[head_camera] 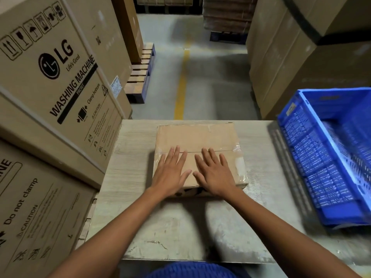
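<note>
while both palms lay flat on it, a taped cardboard box (pixel 197 141) sat mid-desk (pixel 136 157). the left hand (pixel 170 173) and right hand (pixel 215 174) pressed its near flap side by side, fingers straight and spread, gripping nothing. a blue crate (pixel 313 157) stood to the right, large washing machine cartons (pixel 60 81) to the left.

We saw a plain tan cardboard box (pixel 197 145) on the pale grey wood-grain table (pixel 132 157). Right of the box stood a bright blue perforated crate (pixel 313 157); beyond it, a yellow floor line (pixel 181 85).
</note>
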The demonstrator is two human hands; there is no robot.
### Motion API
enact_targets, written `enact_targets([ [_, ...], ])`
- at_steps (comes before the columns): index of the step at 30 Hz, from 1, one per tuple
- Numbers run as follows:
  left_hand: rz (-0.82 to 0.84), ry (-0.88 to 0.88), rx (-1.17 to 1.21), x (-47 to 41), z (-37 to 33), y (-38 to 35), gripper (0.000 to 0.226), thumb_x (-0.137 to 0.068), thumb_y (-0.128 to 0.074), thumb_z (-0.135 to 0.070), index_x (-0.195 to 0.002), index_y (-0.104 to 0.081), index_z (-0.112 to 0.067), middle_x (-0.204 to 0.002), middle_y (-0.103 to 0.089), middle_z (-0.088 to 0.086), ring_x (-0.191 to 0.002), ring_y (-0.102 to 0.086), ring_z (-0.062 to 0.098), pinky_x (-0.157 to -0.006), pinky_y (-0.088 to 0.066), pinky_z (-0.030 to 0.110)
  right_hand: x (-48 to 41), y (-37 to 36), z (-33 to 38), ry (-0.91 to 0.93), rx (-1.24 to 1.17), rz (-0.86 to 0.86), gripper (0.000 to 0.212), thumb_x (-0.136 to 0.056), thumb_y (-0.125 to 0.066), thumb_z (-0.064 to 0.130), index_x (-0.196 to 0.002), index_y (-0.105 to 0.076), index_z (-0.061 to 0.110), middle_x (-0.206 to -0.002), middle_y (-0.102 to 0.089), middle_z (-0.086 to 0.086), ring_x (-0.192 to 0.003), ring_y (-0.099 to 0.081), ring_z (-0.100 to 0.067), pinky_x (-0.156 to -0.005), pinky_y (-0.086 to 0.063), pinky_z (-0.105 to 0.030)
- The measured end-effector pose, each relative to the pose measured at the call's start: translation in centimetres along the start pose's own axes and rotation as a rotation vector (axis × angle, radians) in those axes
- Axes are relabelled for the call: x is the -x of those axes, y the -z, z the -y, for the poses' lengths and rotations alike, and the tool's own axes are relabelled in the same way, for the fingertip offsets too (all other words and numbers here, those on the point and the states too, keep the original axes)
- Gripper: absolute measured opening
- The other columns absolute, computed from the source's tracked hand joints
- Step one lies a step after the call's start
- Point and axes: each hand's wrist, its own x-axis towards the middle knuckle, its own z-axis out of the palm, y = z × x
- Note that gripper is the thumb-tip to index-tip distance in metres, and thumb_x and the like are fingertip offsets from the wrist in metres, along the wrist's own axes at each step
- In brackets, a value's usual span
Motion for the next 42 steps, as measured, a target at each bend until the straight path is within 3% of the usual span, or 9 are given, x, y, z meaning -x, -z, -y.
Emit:
enact_targets([
  [2,0.025,0.004,-0.026,-0.2,-0.1,0.1,0.088,-0.086,0.004,-0.067,-0.16,-0.008,-0.021,-0.168,-0.002,0.008,-0.155,0.002,0.025,-0.124,0.0,0.046,-0.2,0.1,-0.1,-0.002,0.013,0.026,0.082,-0.092,0.0,0.064,-0.161,-0.019,0.025,-0.169,-0.007,-0.009,-0.156,-0.002,-0.029,-0.122,-0.006,-0.053],
  [6,0.043,-0.018,-0.036,-0.6,1.1,0.9,0.093,-0.083,0.002,-0.073,-0.16,-0.008,-0.021,-0.168,-0.005,0.003,-0.155,-0.004,0.021,-0.123,-0.003,0.049,-0.9,1.7,-0.7,0.049,0.099,0.0,0.078,-0.09,-0.014,0.071,-0.151,-0.032,0.025,-0.157,-0.031,-0.01,-0.144,-0.03,-0.032,-0.109,-0.029,-0.052],
  [11,0.052,-0.044,-0.099,-0.3,1.3,0.7,0.086,-0.088,0.0,-0.069,-0.16,-0.01,-0.022,-0.168,0.0,0.005,-0.155,-0.003,0.023,-0.122,-0.002,0.055,-0.8,1.0,-0.8,0.014,0.077,0.109,0.09,-0.086,0.005,0.076,-0.162,-0.001,0.028,-0.169,0.01,-0.009,-0.156,0.009,-0.029,-0.12,0.001,-0.061],
  [16,-0.091,-0.063,-0.057,-2.6,1.5,1.8,0.077,-0.091,-0.023,-0.069,-0.151,-0.034,-0.022,-0.157,-0.03,0.011,-0.142,-0.027,0.027,-0.115,-0.023,0.048,-2.9,3.6,-1.5,0.036,0.118,0.001,0.094,-0.08,-0.014,0.086,-0.153,-0.025,0.027,-0.154,-0.031,-0.01,-0.139,-0.034,-0.033,-0.102,-0.035,-0.053],
  [22,0.001,0.064,-0.023,-6.0,1.8,0.9,0.083,-0.094,-0.026,-0.073,-0.16,-0.002,-0.028,-0.167,0.011,0.007,-0.154,0.012,0.025,-0.123,0.004,0.051,-5.9,2.8,-2.6,0.008,0.129,0.132,0.109,-0.077,-0.014,0.094,-0.161,0.004,0.026,-0.168,0.016,-0.008,-0.155,0.012,-0.031,-0.121,-0.002,-0.063],
  [28,-0.014,0.039,-0.044,-6.3,2.4,0.6,0.085,-0.092,-0.021,-0.076,-0.159,0.006,-0.032,-0.167,0.012,0.006,-0.154,0.01,0.025,-0.123,0.001,0.052,-7.7,4.6,-3.1,0.016,0.175,0.111,0.106,-0.072,-0.035,0.096,-0.153,-0.024,0.028,-0.161,-0.02,-0.005,-0.146,-0.021,-0.032,-0.111,-0.029,-0.059],
  [36,-0.13,0.104,0.049,-6.0,2.6,1.2,0.073,-0.097,-0.034,-0.066,-0.156,-0.028,-0.024,-0.167,-0.011,0.008,-0.154,-0.005,0.026,-0.123,-0.006,0.054,-5.7,2.4,-3.3,-0.014,0.084,0.039,0.095,-0.083,-0.014,0.091,-0.16,-0.003,0.036,-0.17,0.008,-0.002,-0.156,0.009,-0.028,-0.118,0.002,-0.069],
  [39,-0.224,0.398,0.236,-5.6,2.4,1.5,0.069,-0.099,-0.045,-0.054,-0.155,-0.027,-0.02,-0.166,-0.009,0.016,-0.152,-0.01,0.037,-0.117,-0.019,0.06,-4.5,1.4,-2.9,-0.24,-0.022,-0.125,0.073,-0.095,-0.013,0.075,-0.157,-0.019,0.037,-0.169,0.001,-0.008,-0.155,0.008,-0.034,-0.113,0.015,-0.067],
  [42,-0.15,0.617,0.513,-5.9,2.9,2.4,0.087,-0.095,-0.052,-0.059,-0.158,-0.01,-0.018,-0.156,-0.033,0.02,-0.135,-0.043,0.041,-0.098,-0.044,0.048,-4.6,2.0,-2.8,-0.633,-0.171,-0.192,0.067,-0.1,-0.027,0.062,-0.154,-0.028,0.023,-0.166,-0.009,-0.02,-0.15,-0.008,-0.048,-0.115,-0.009,-0.071],
])
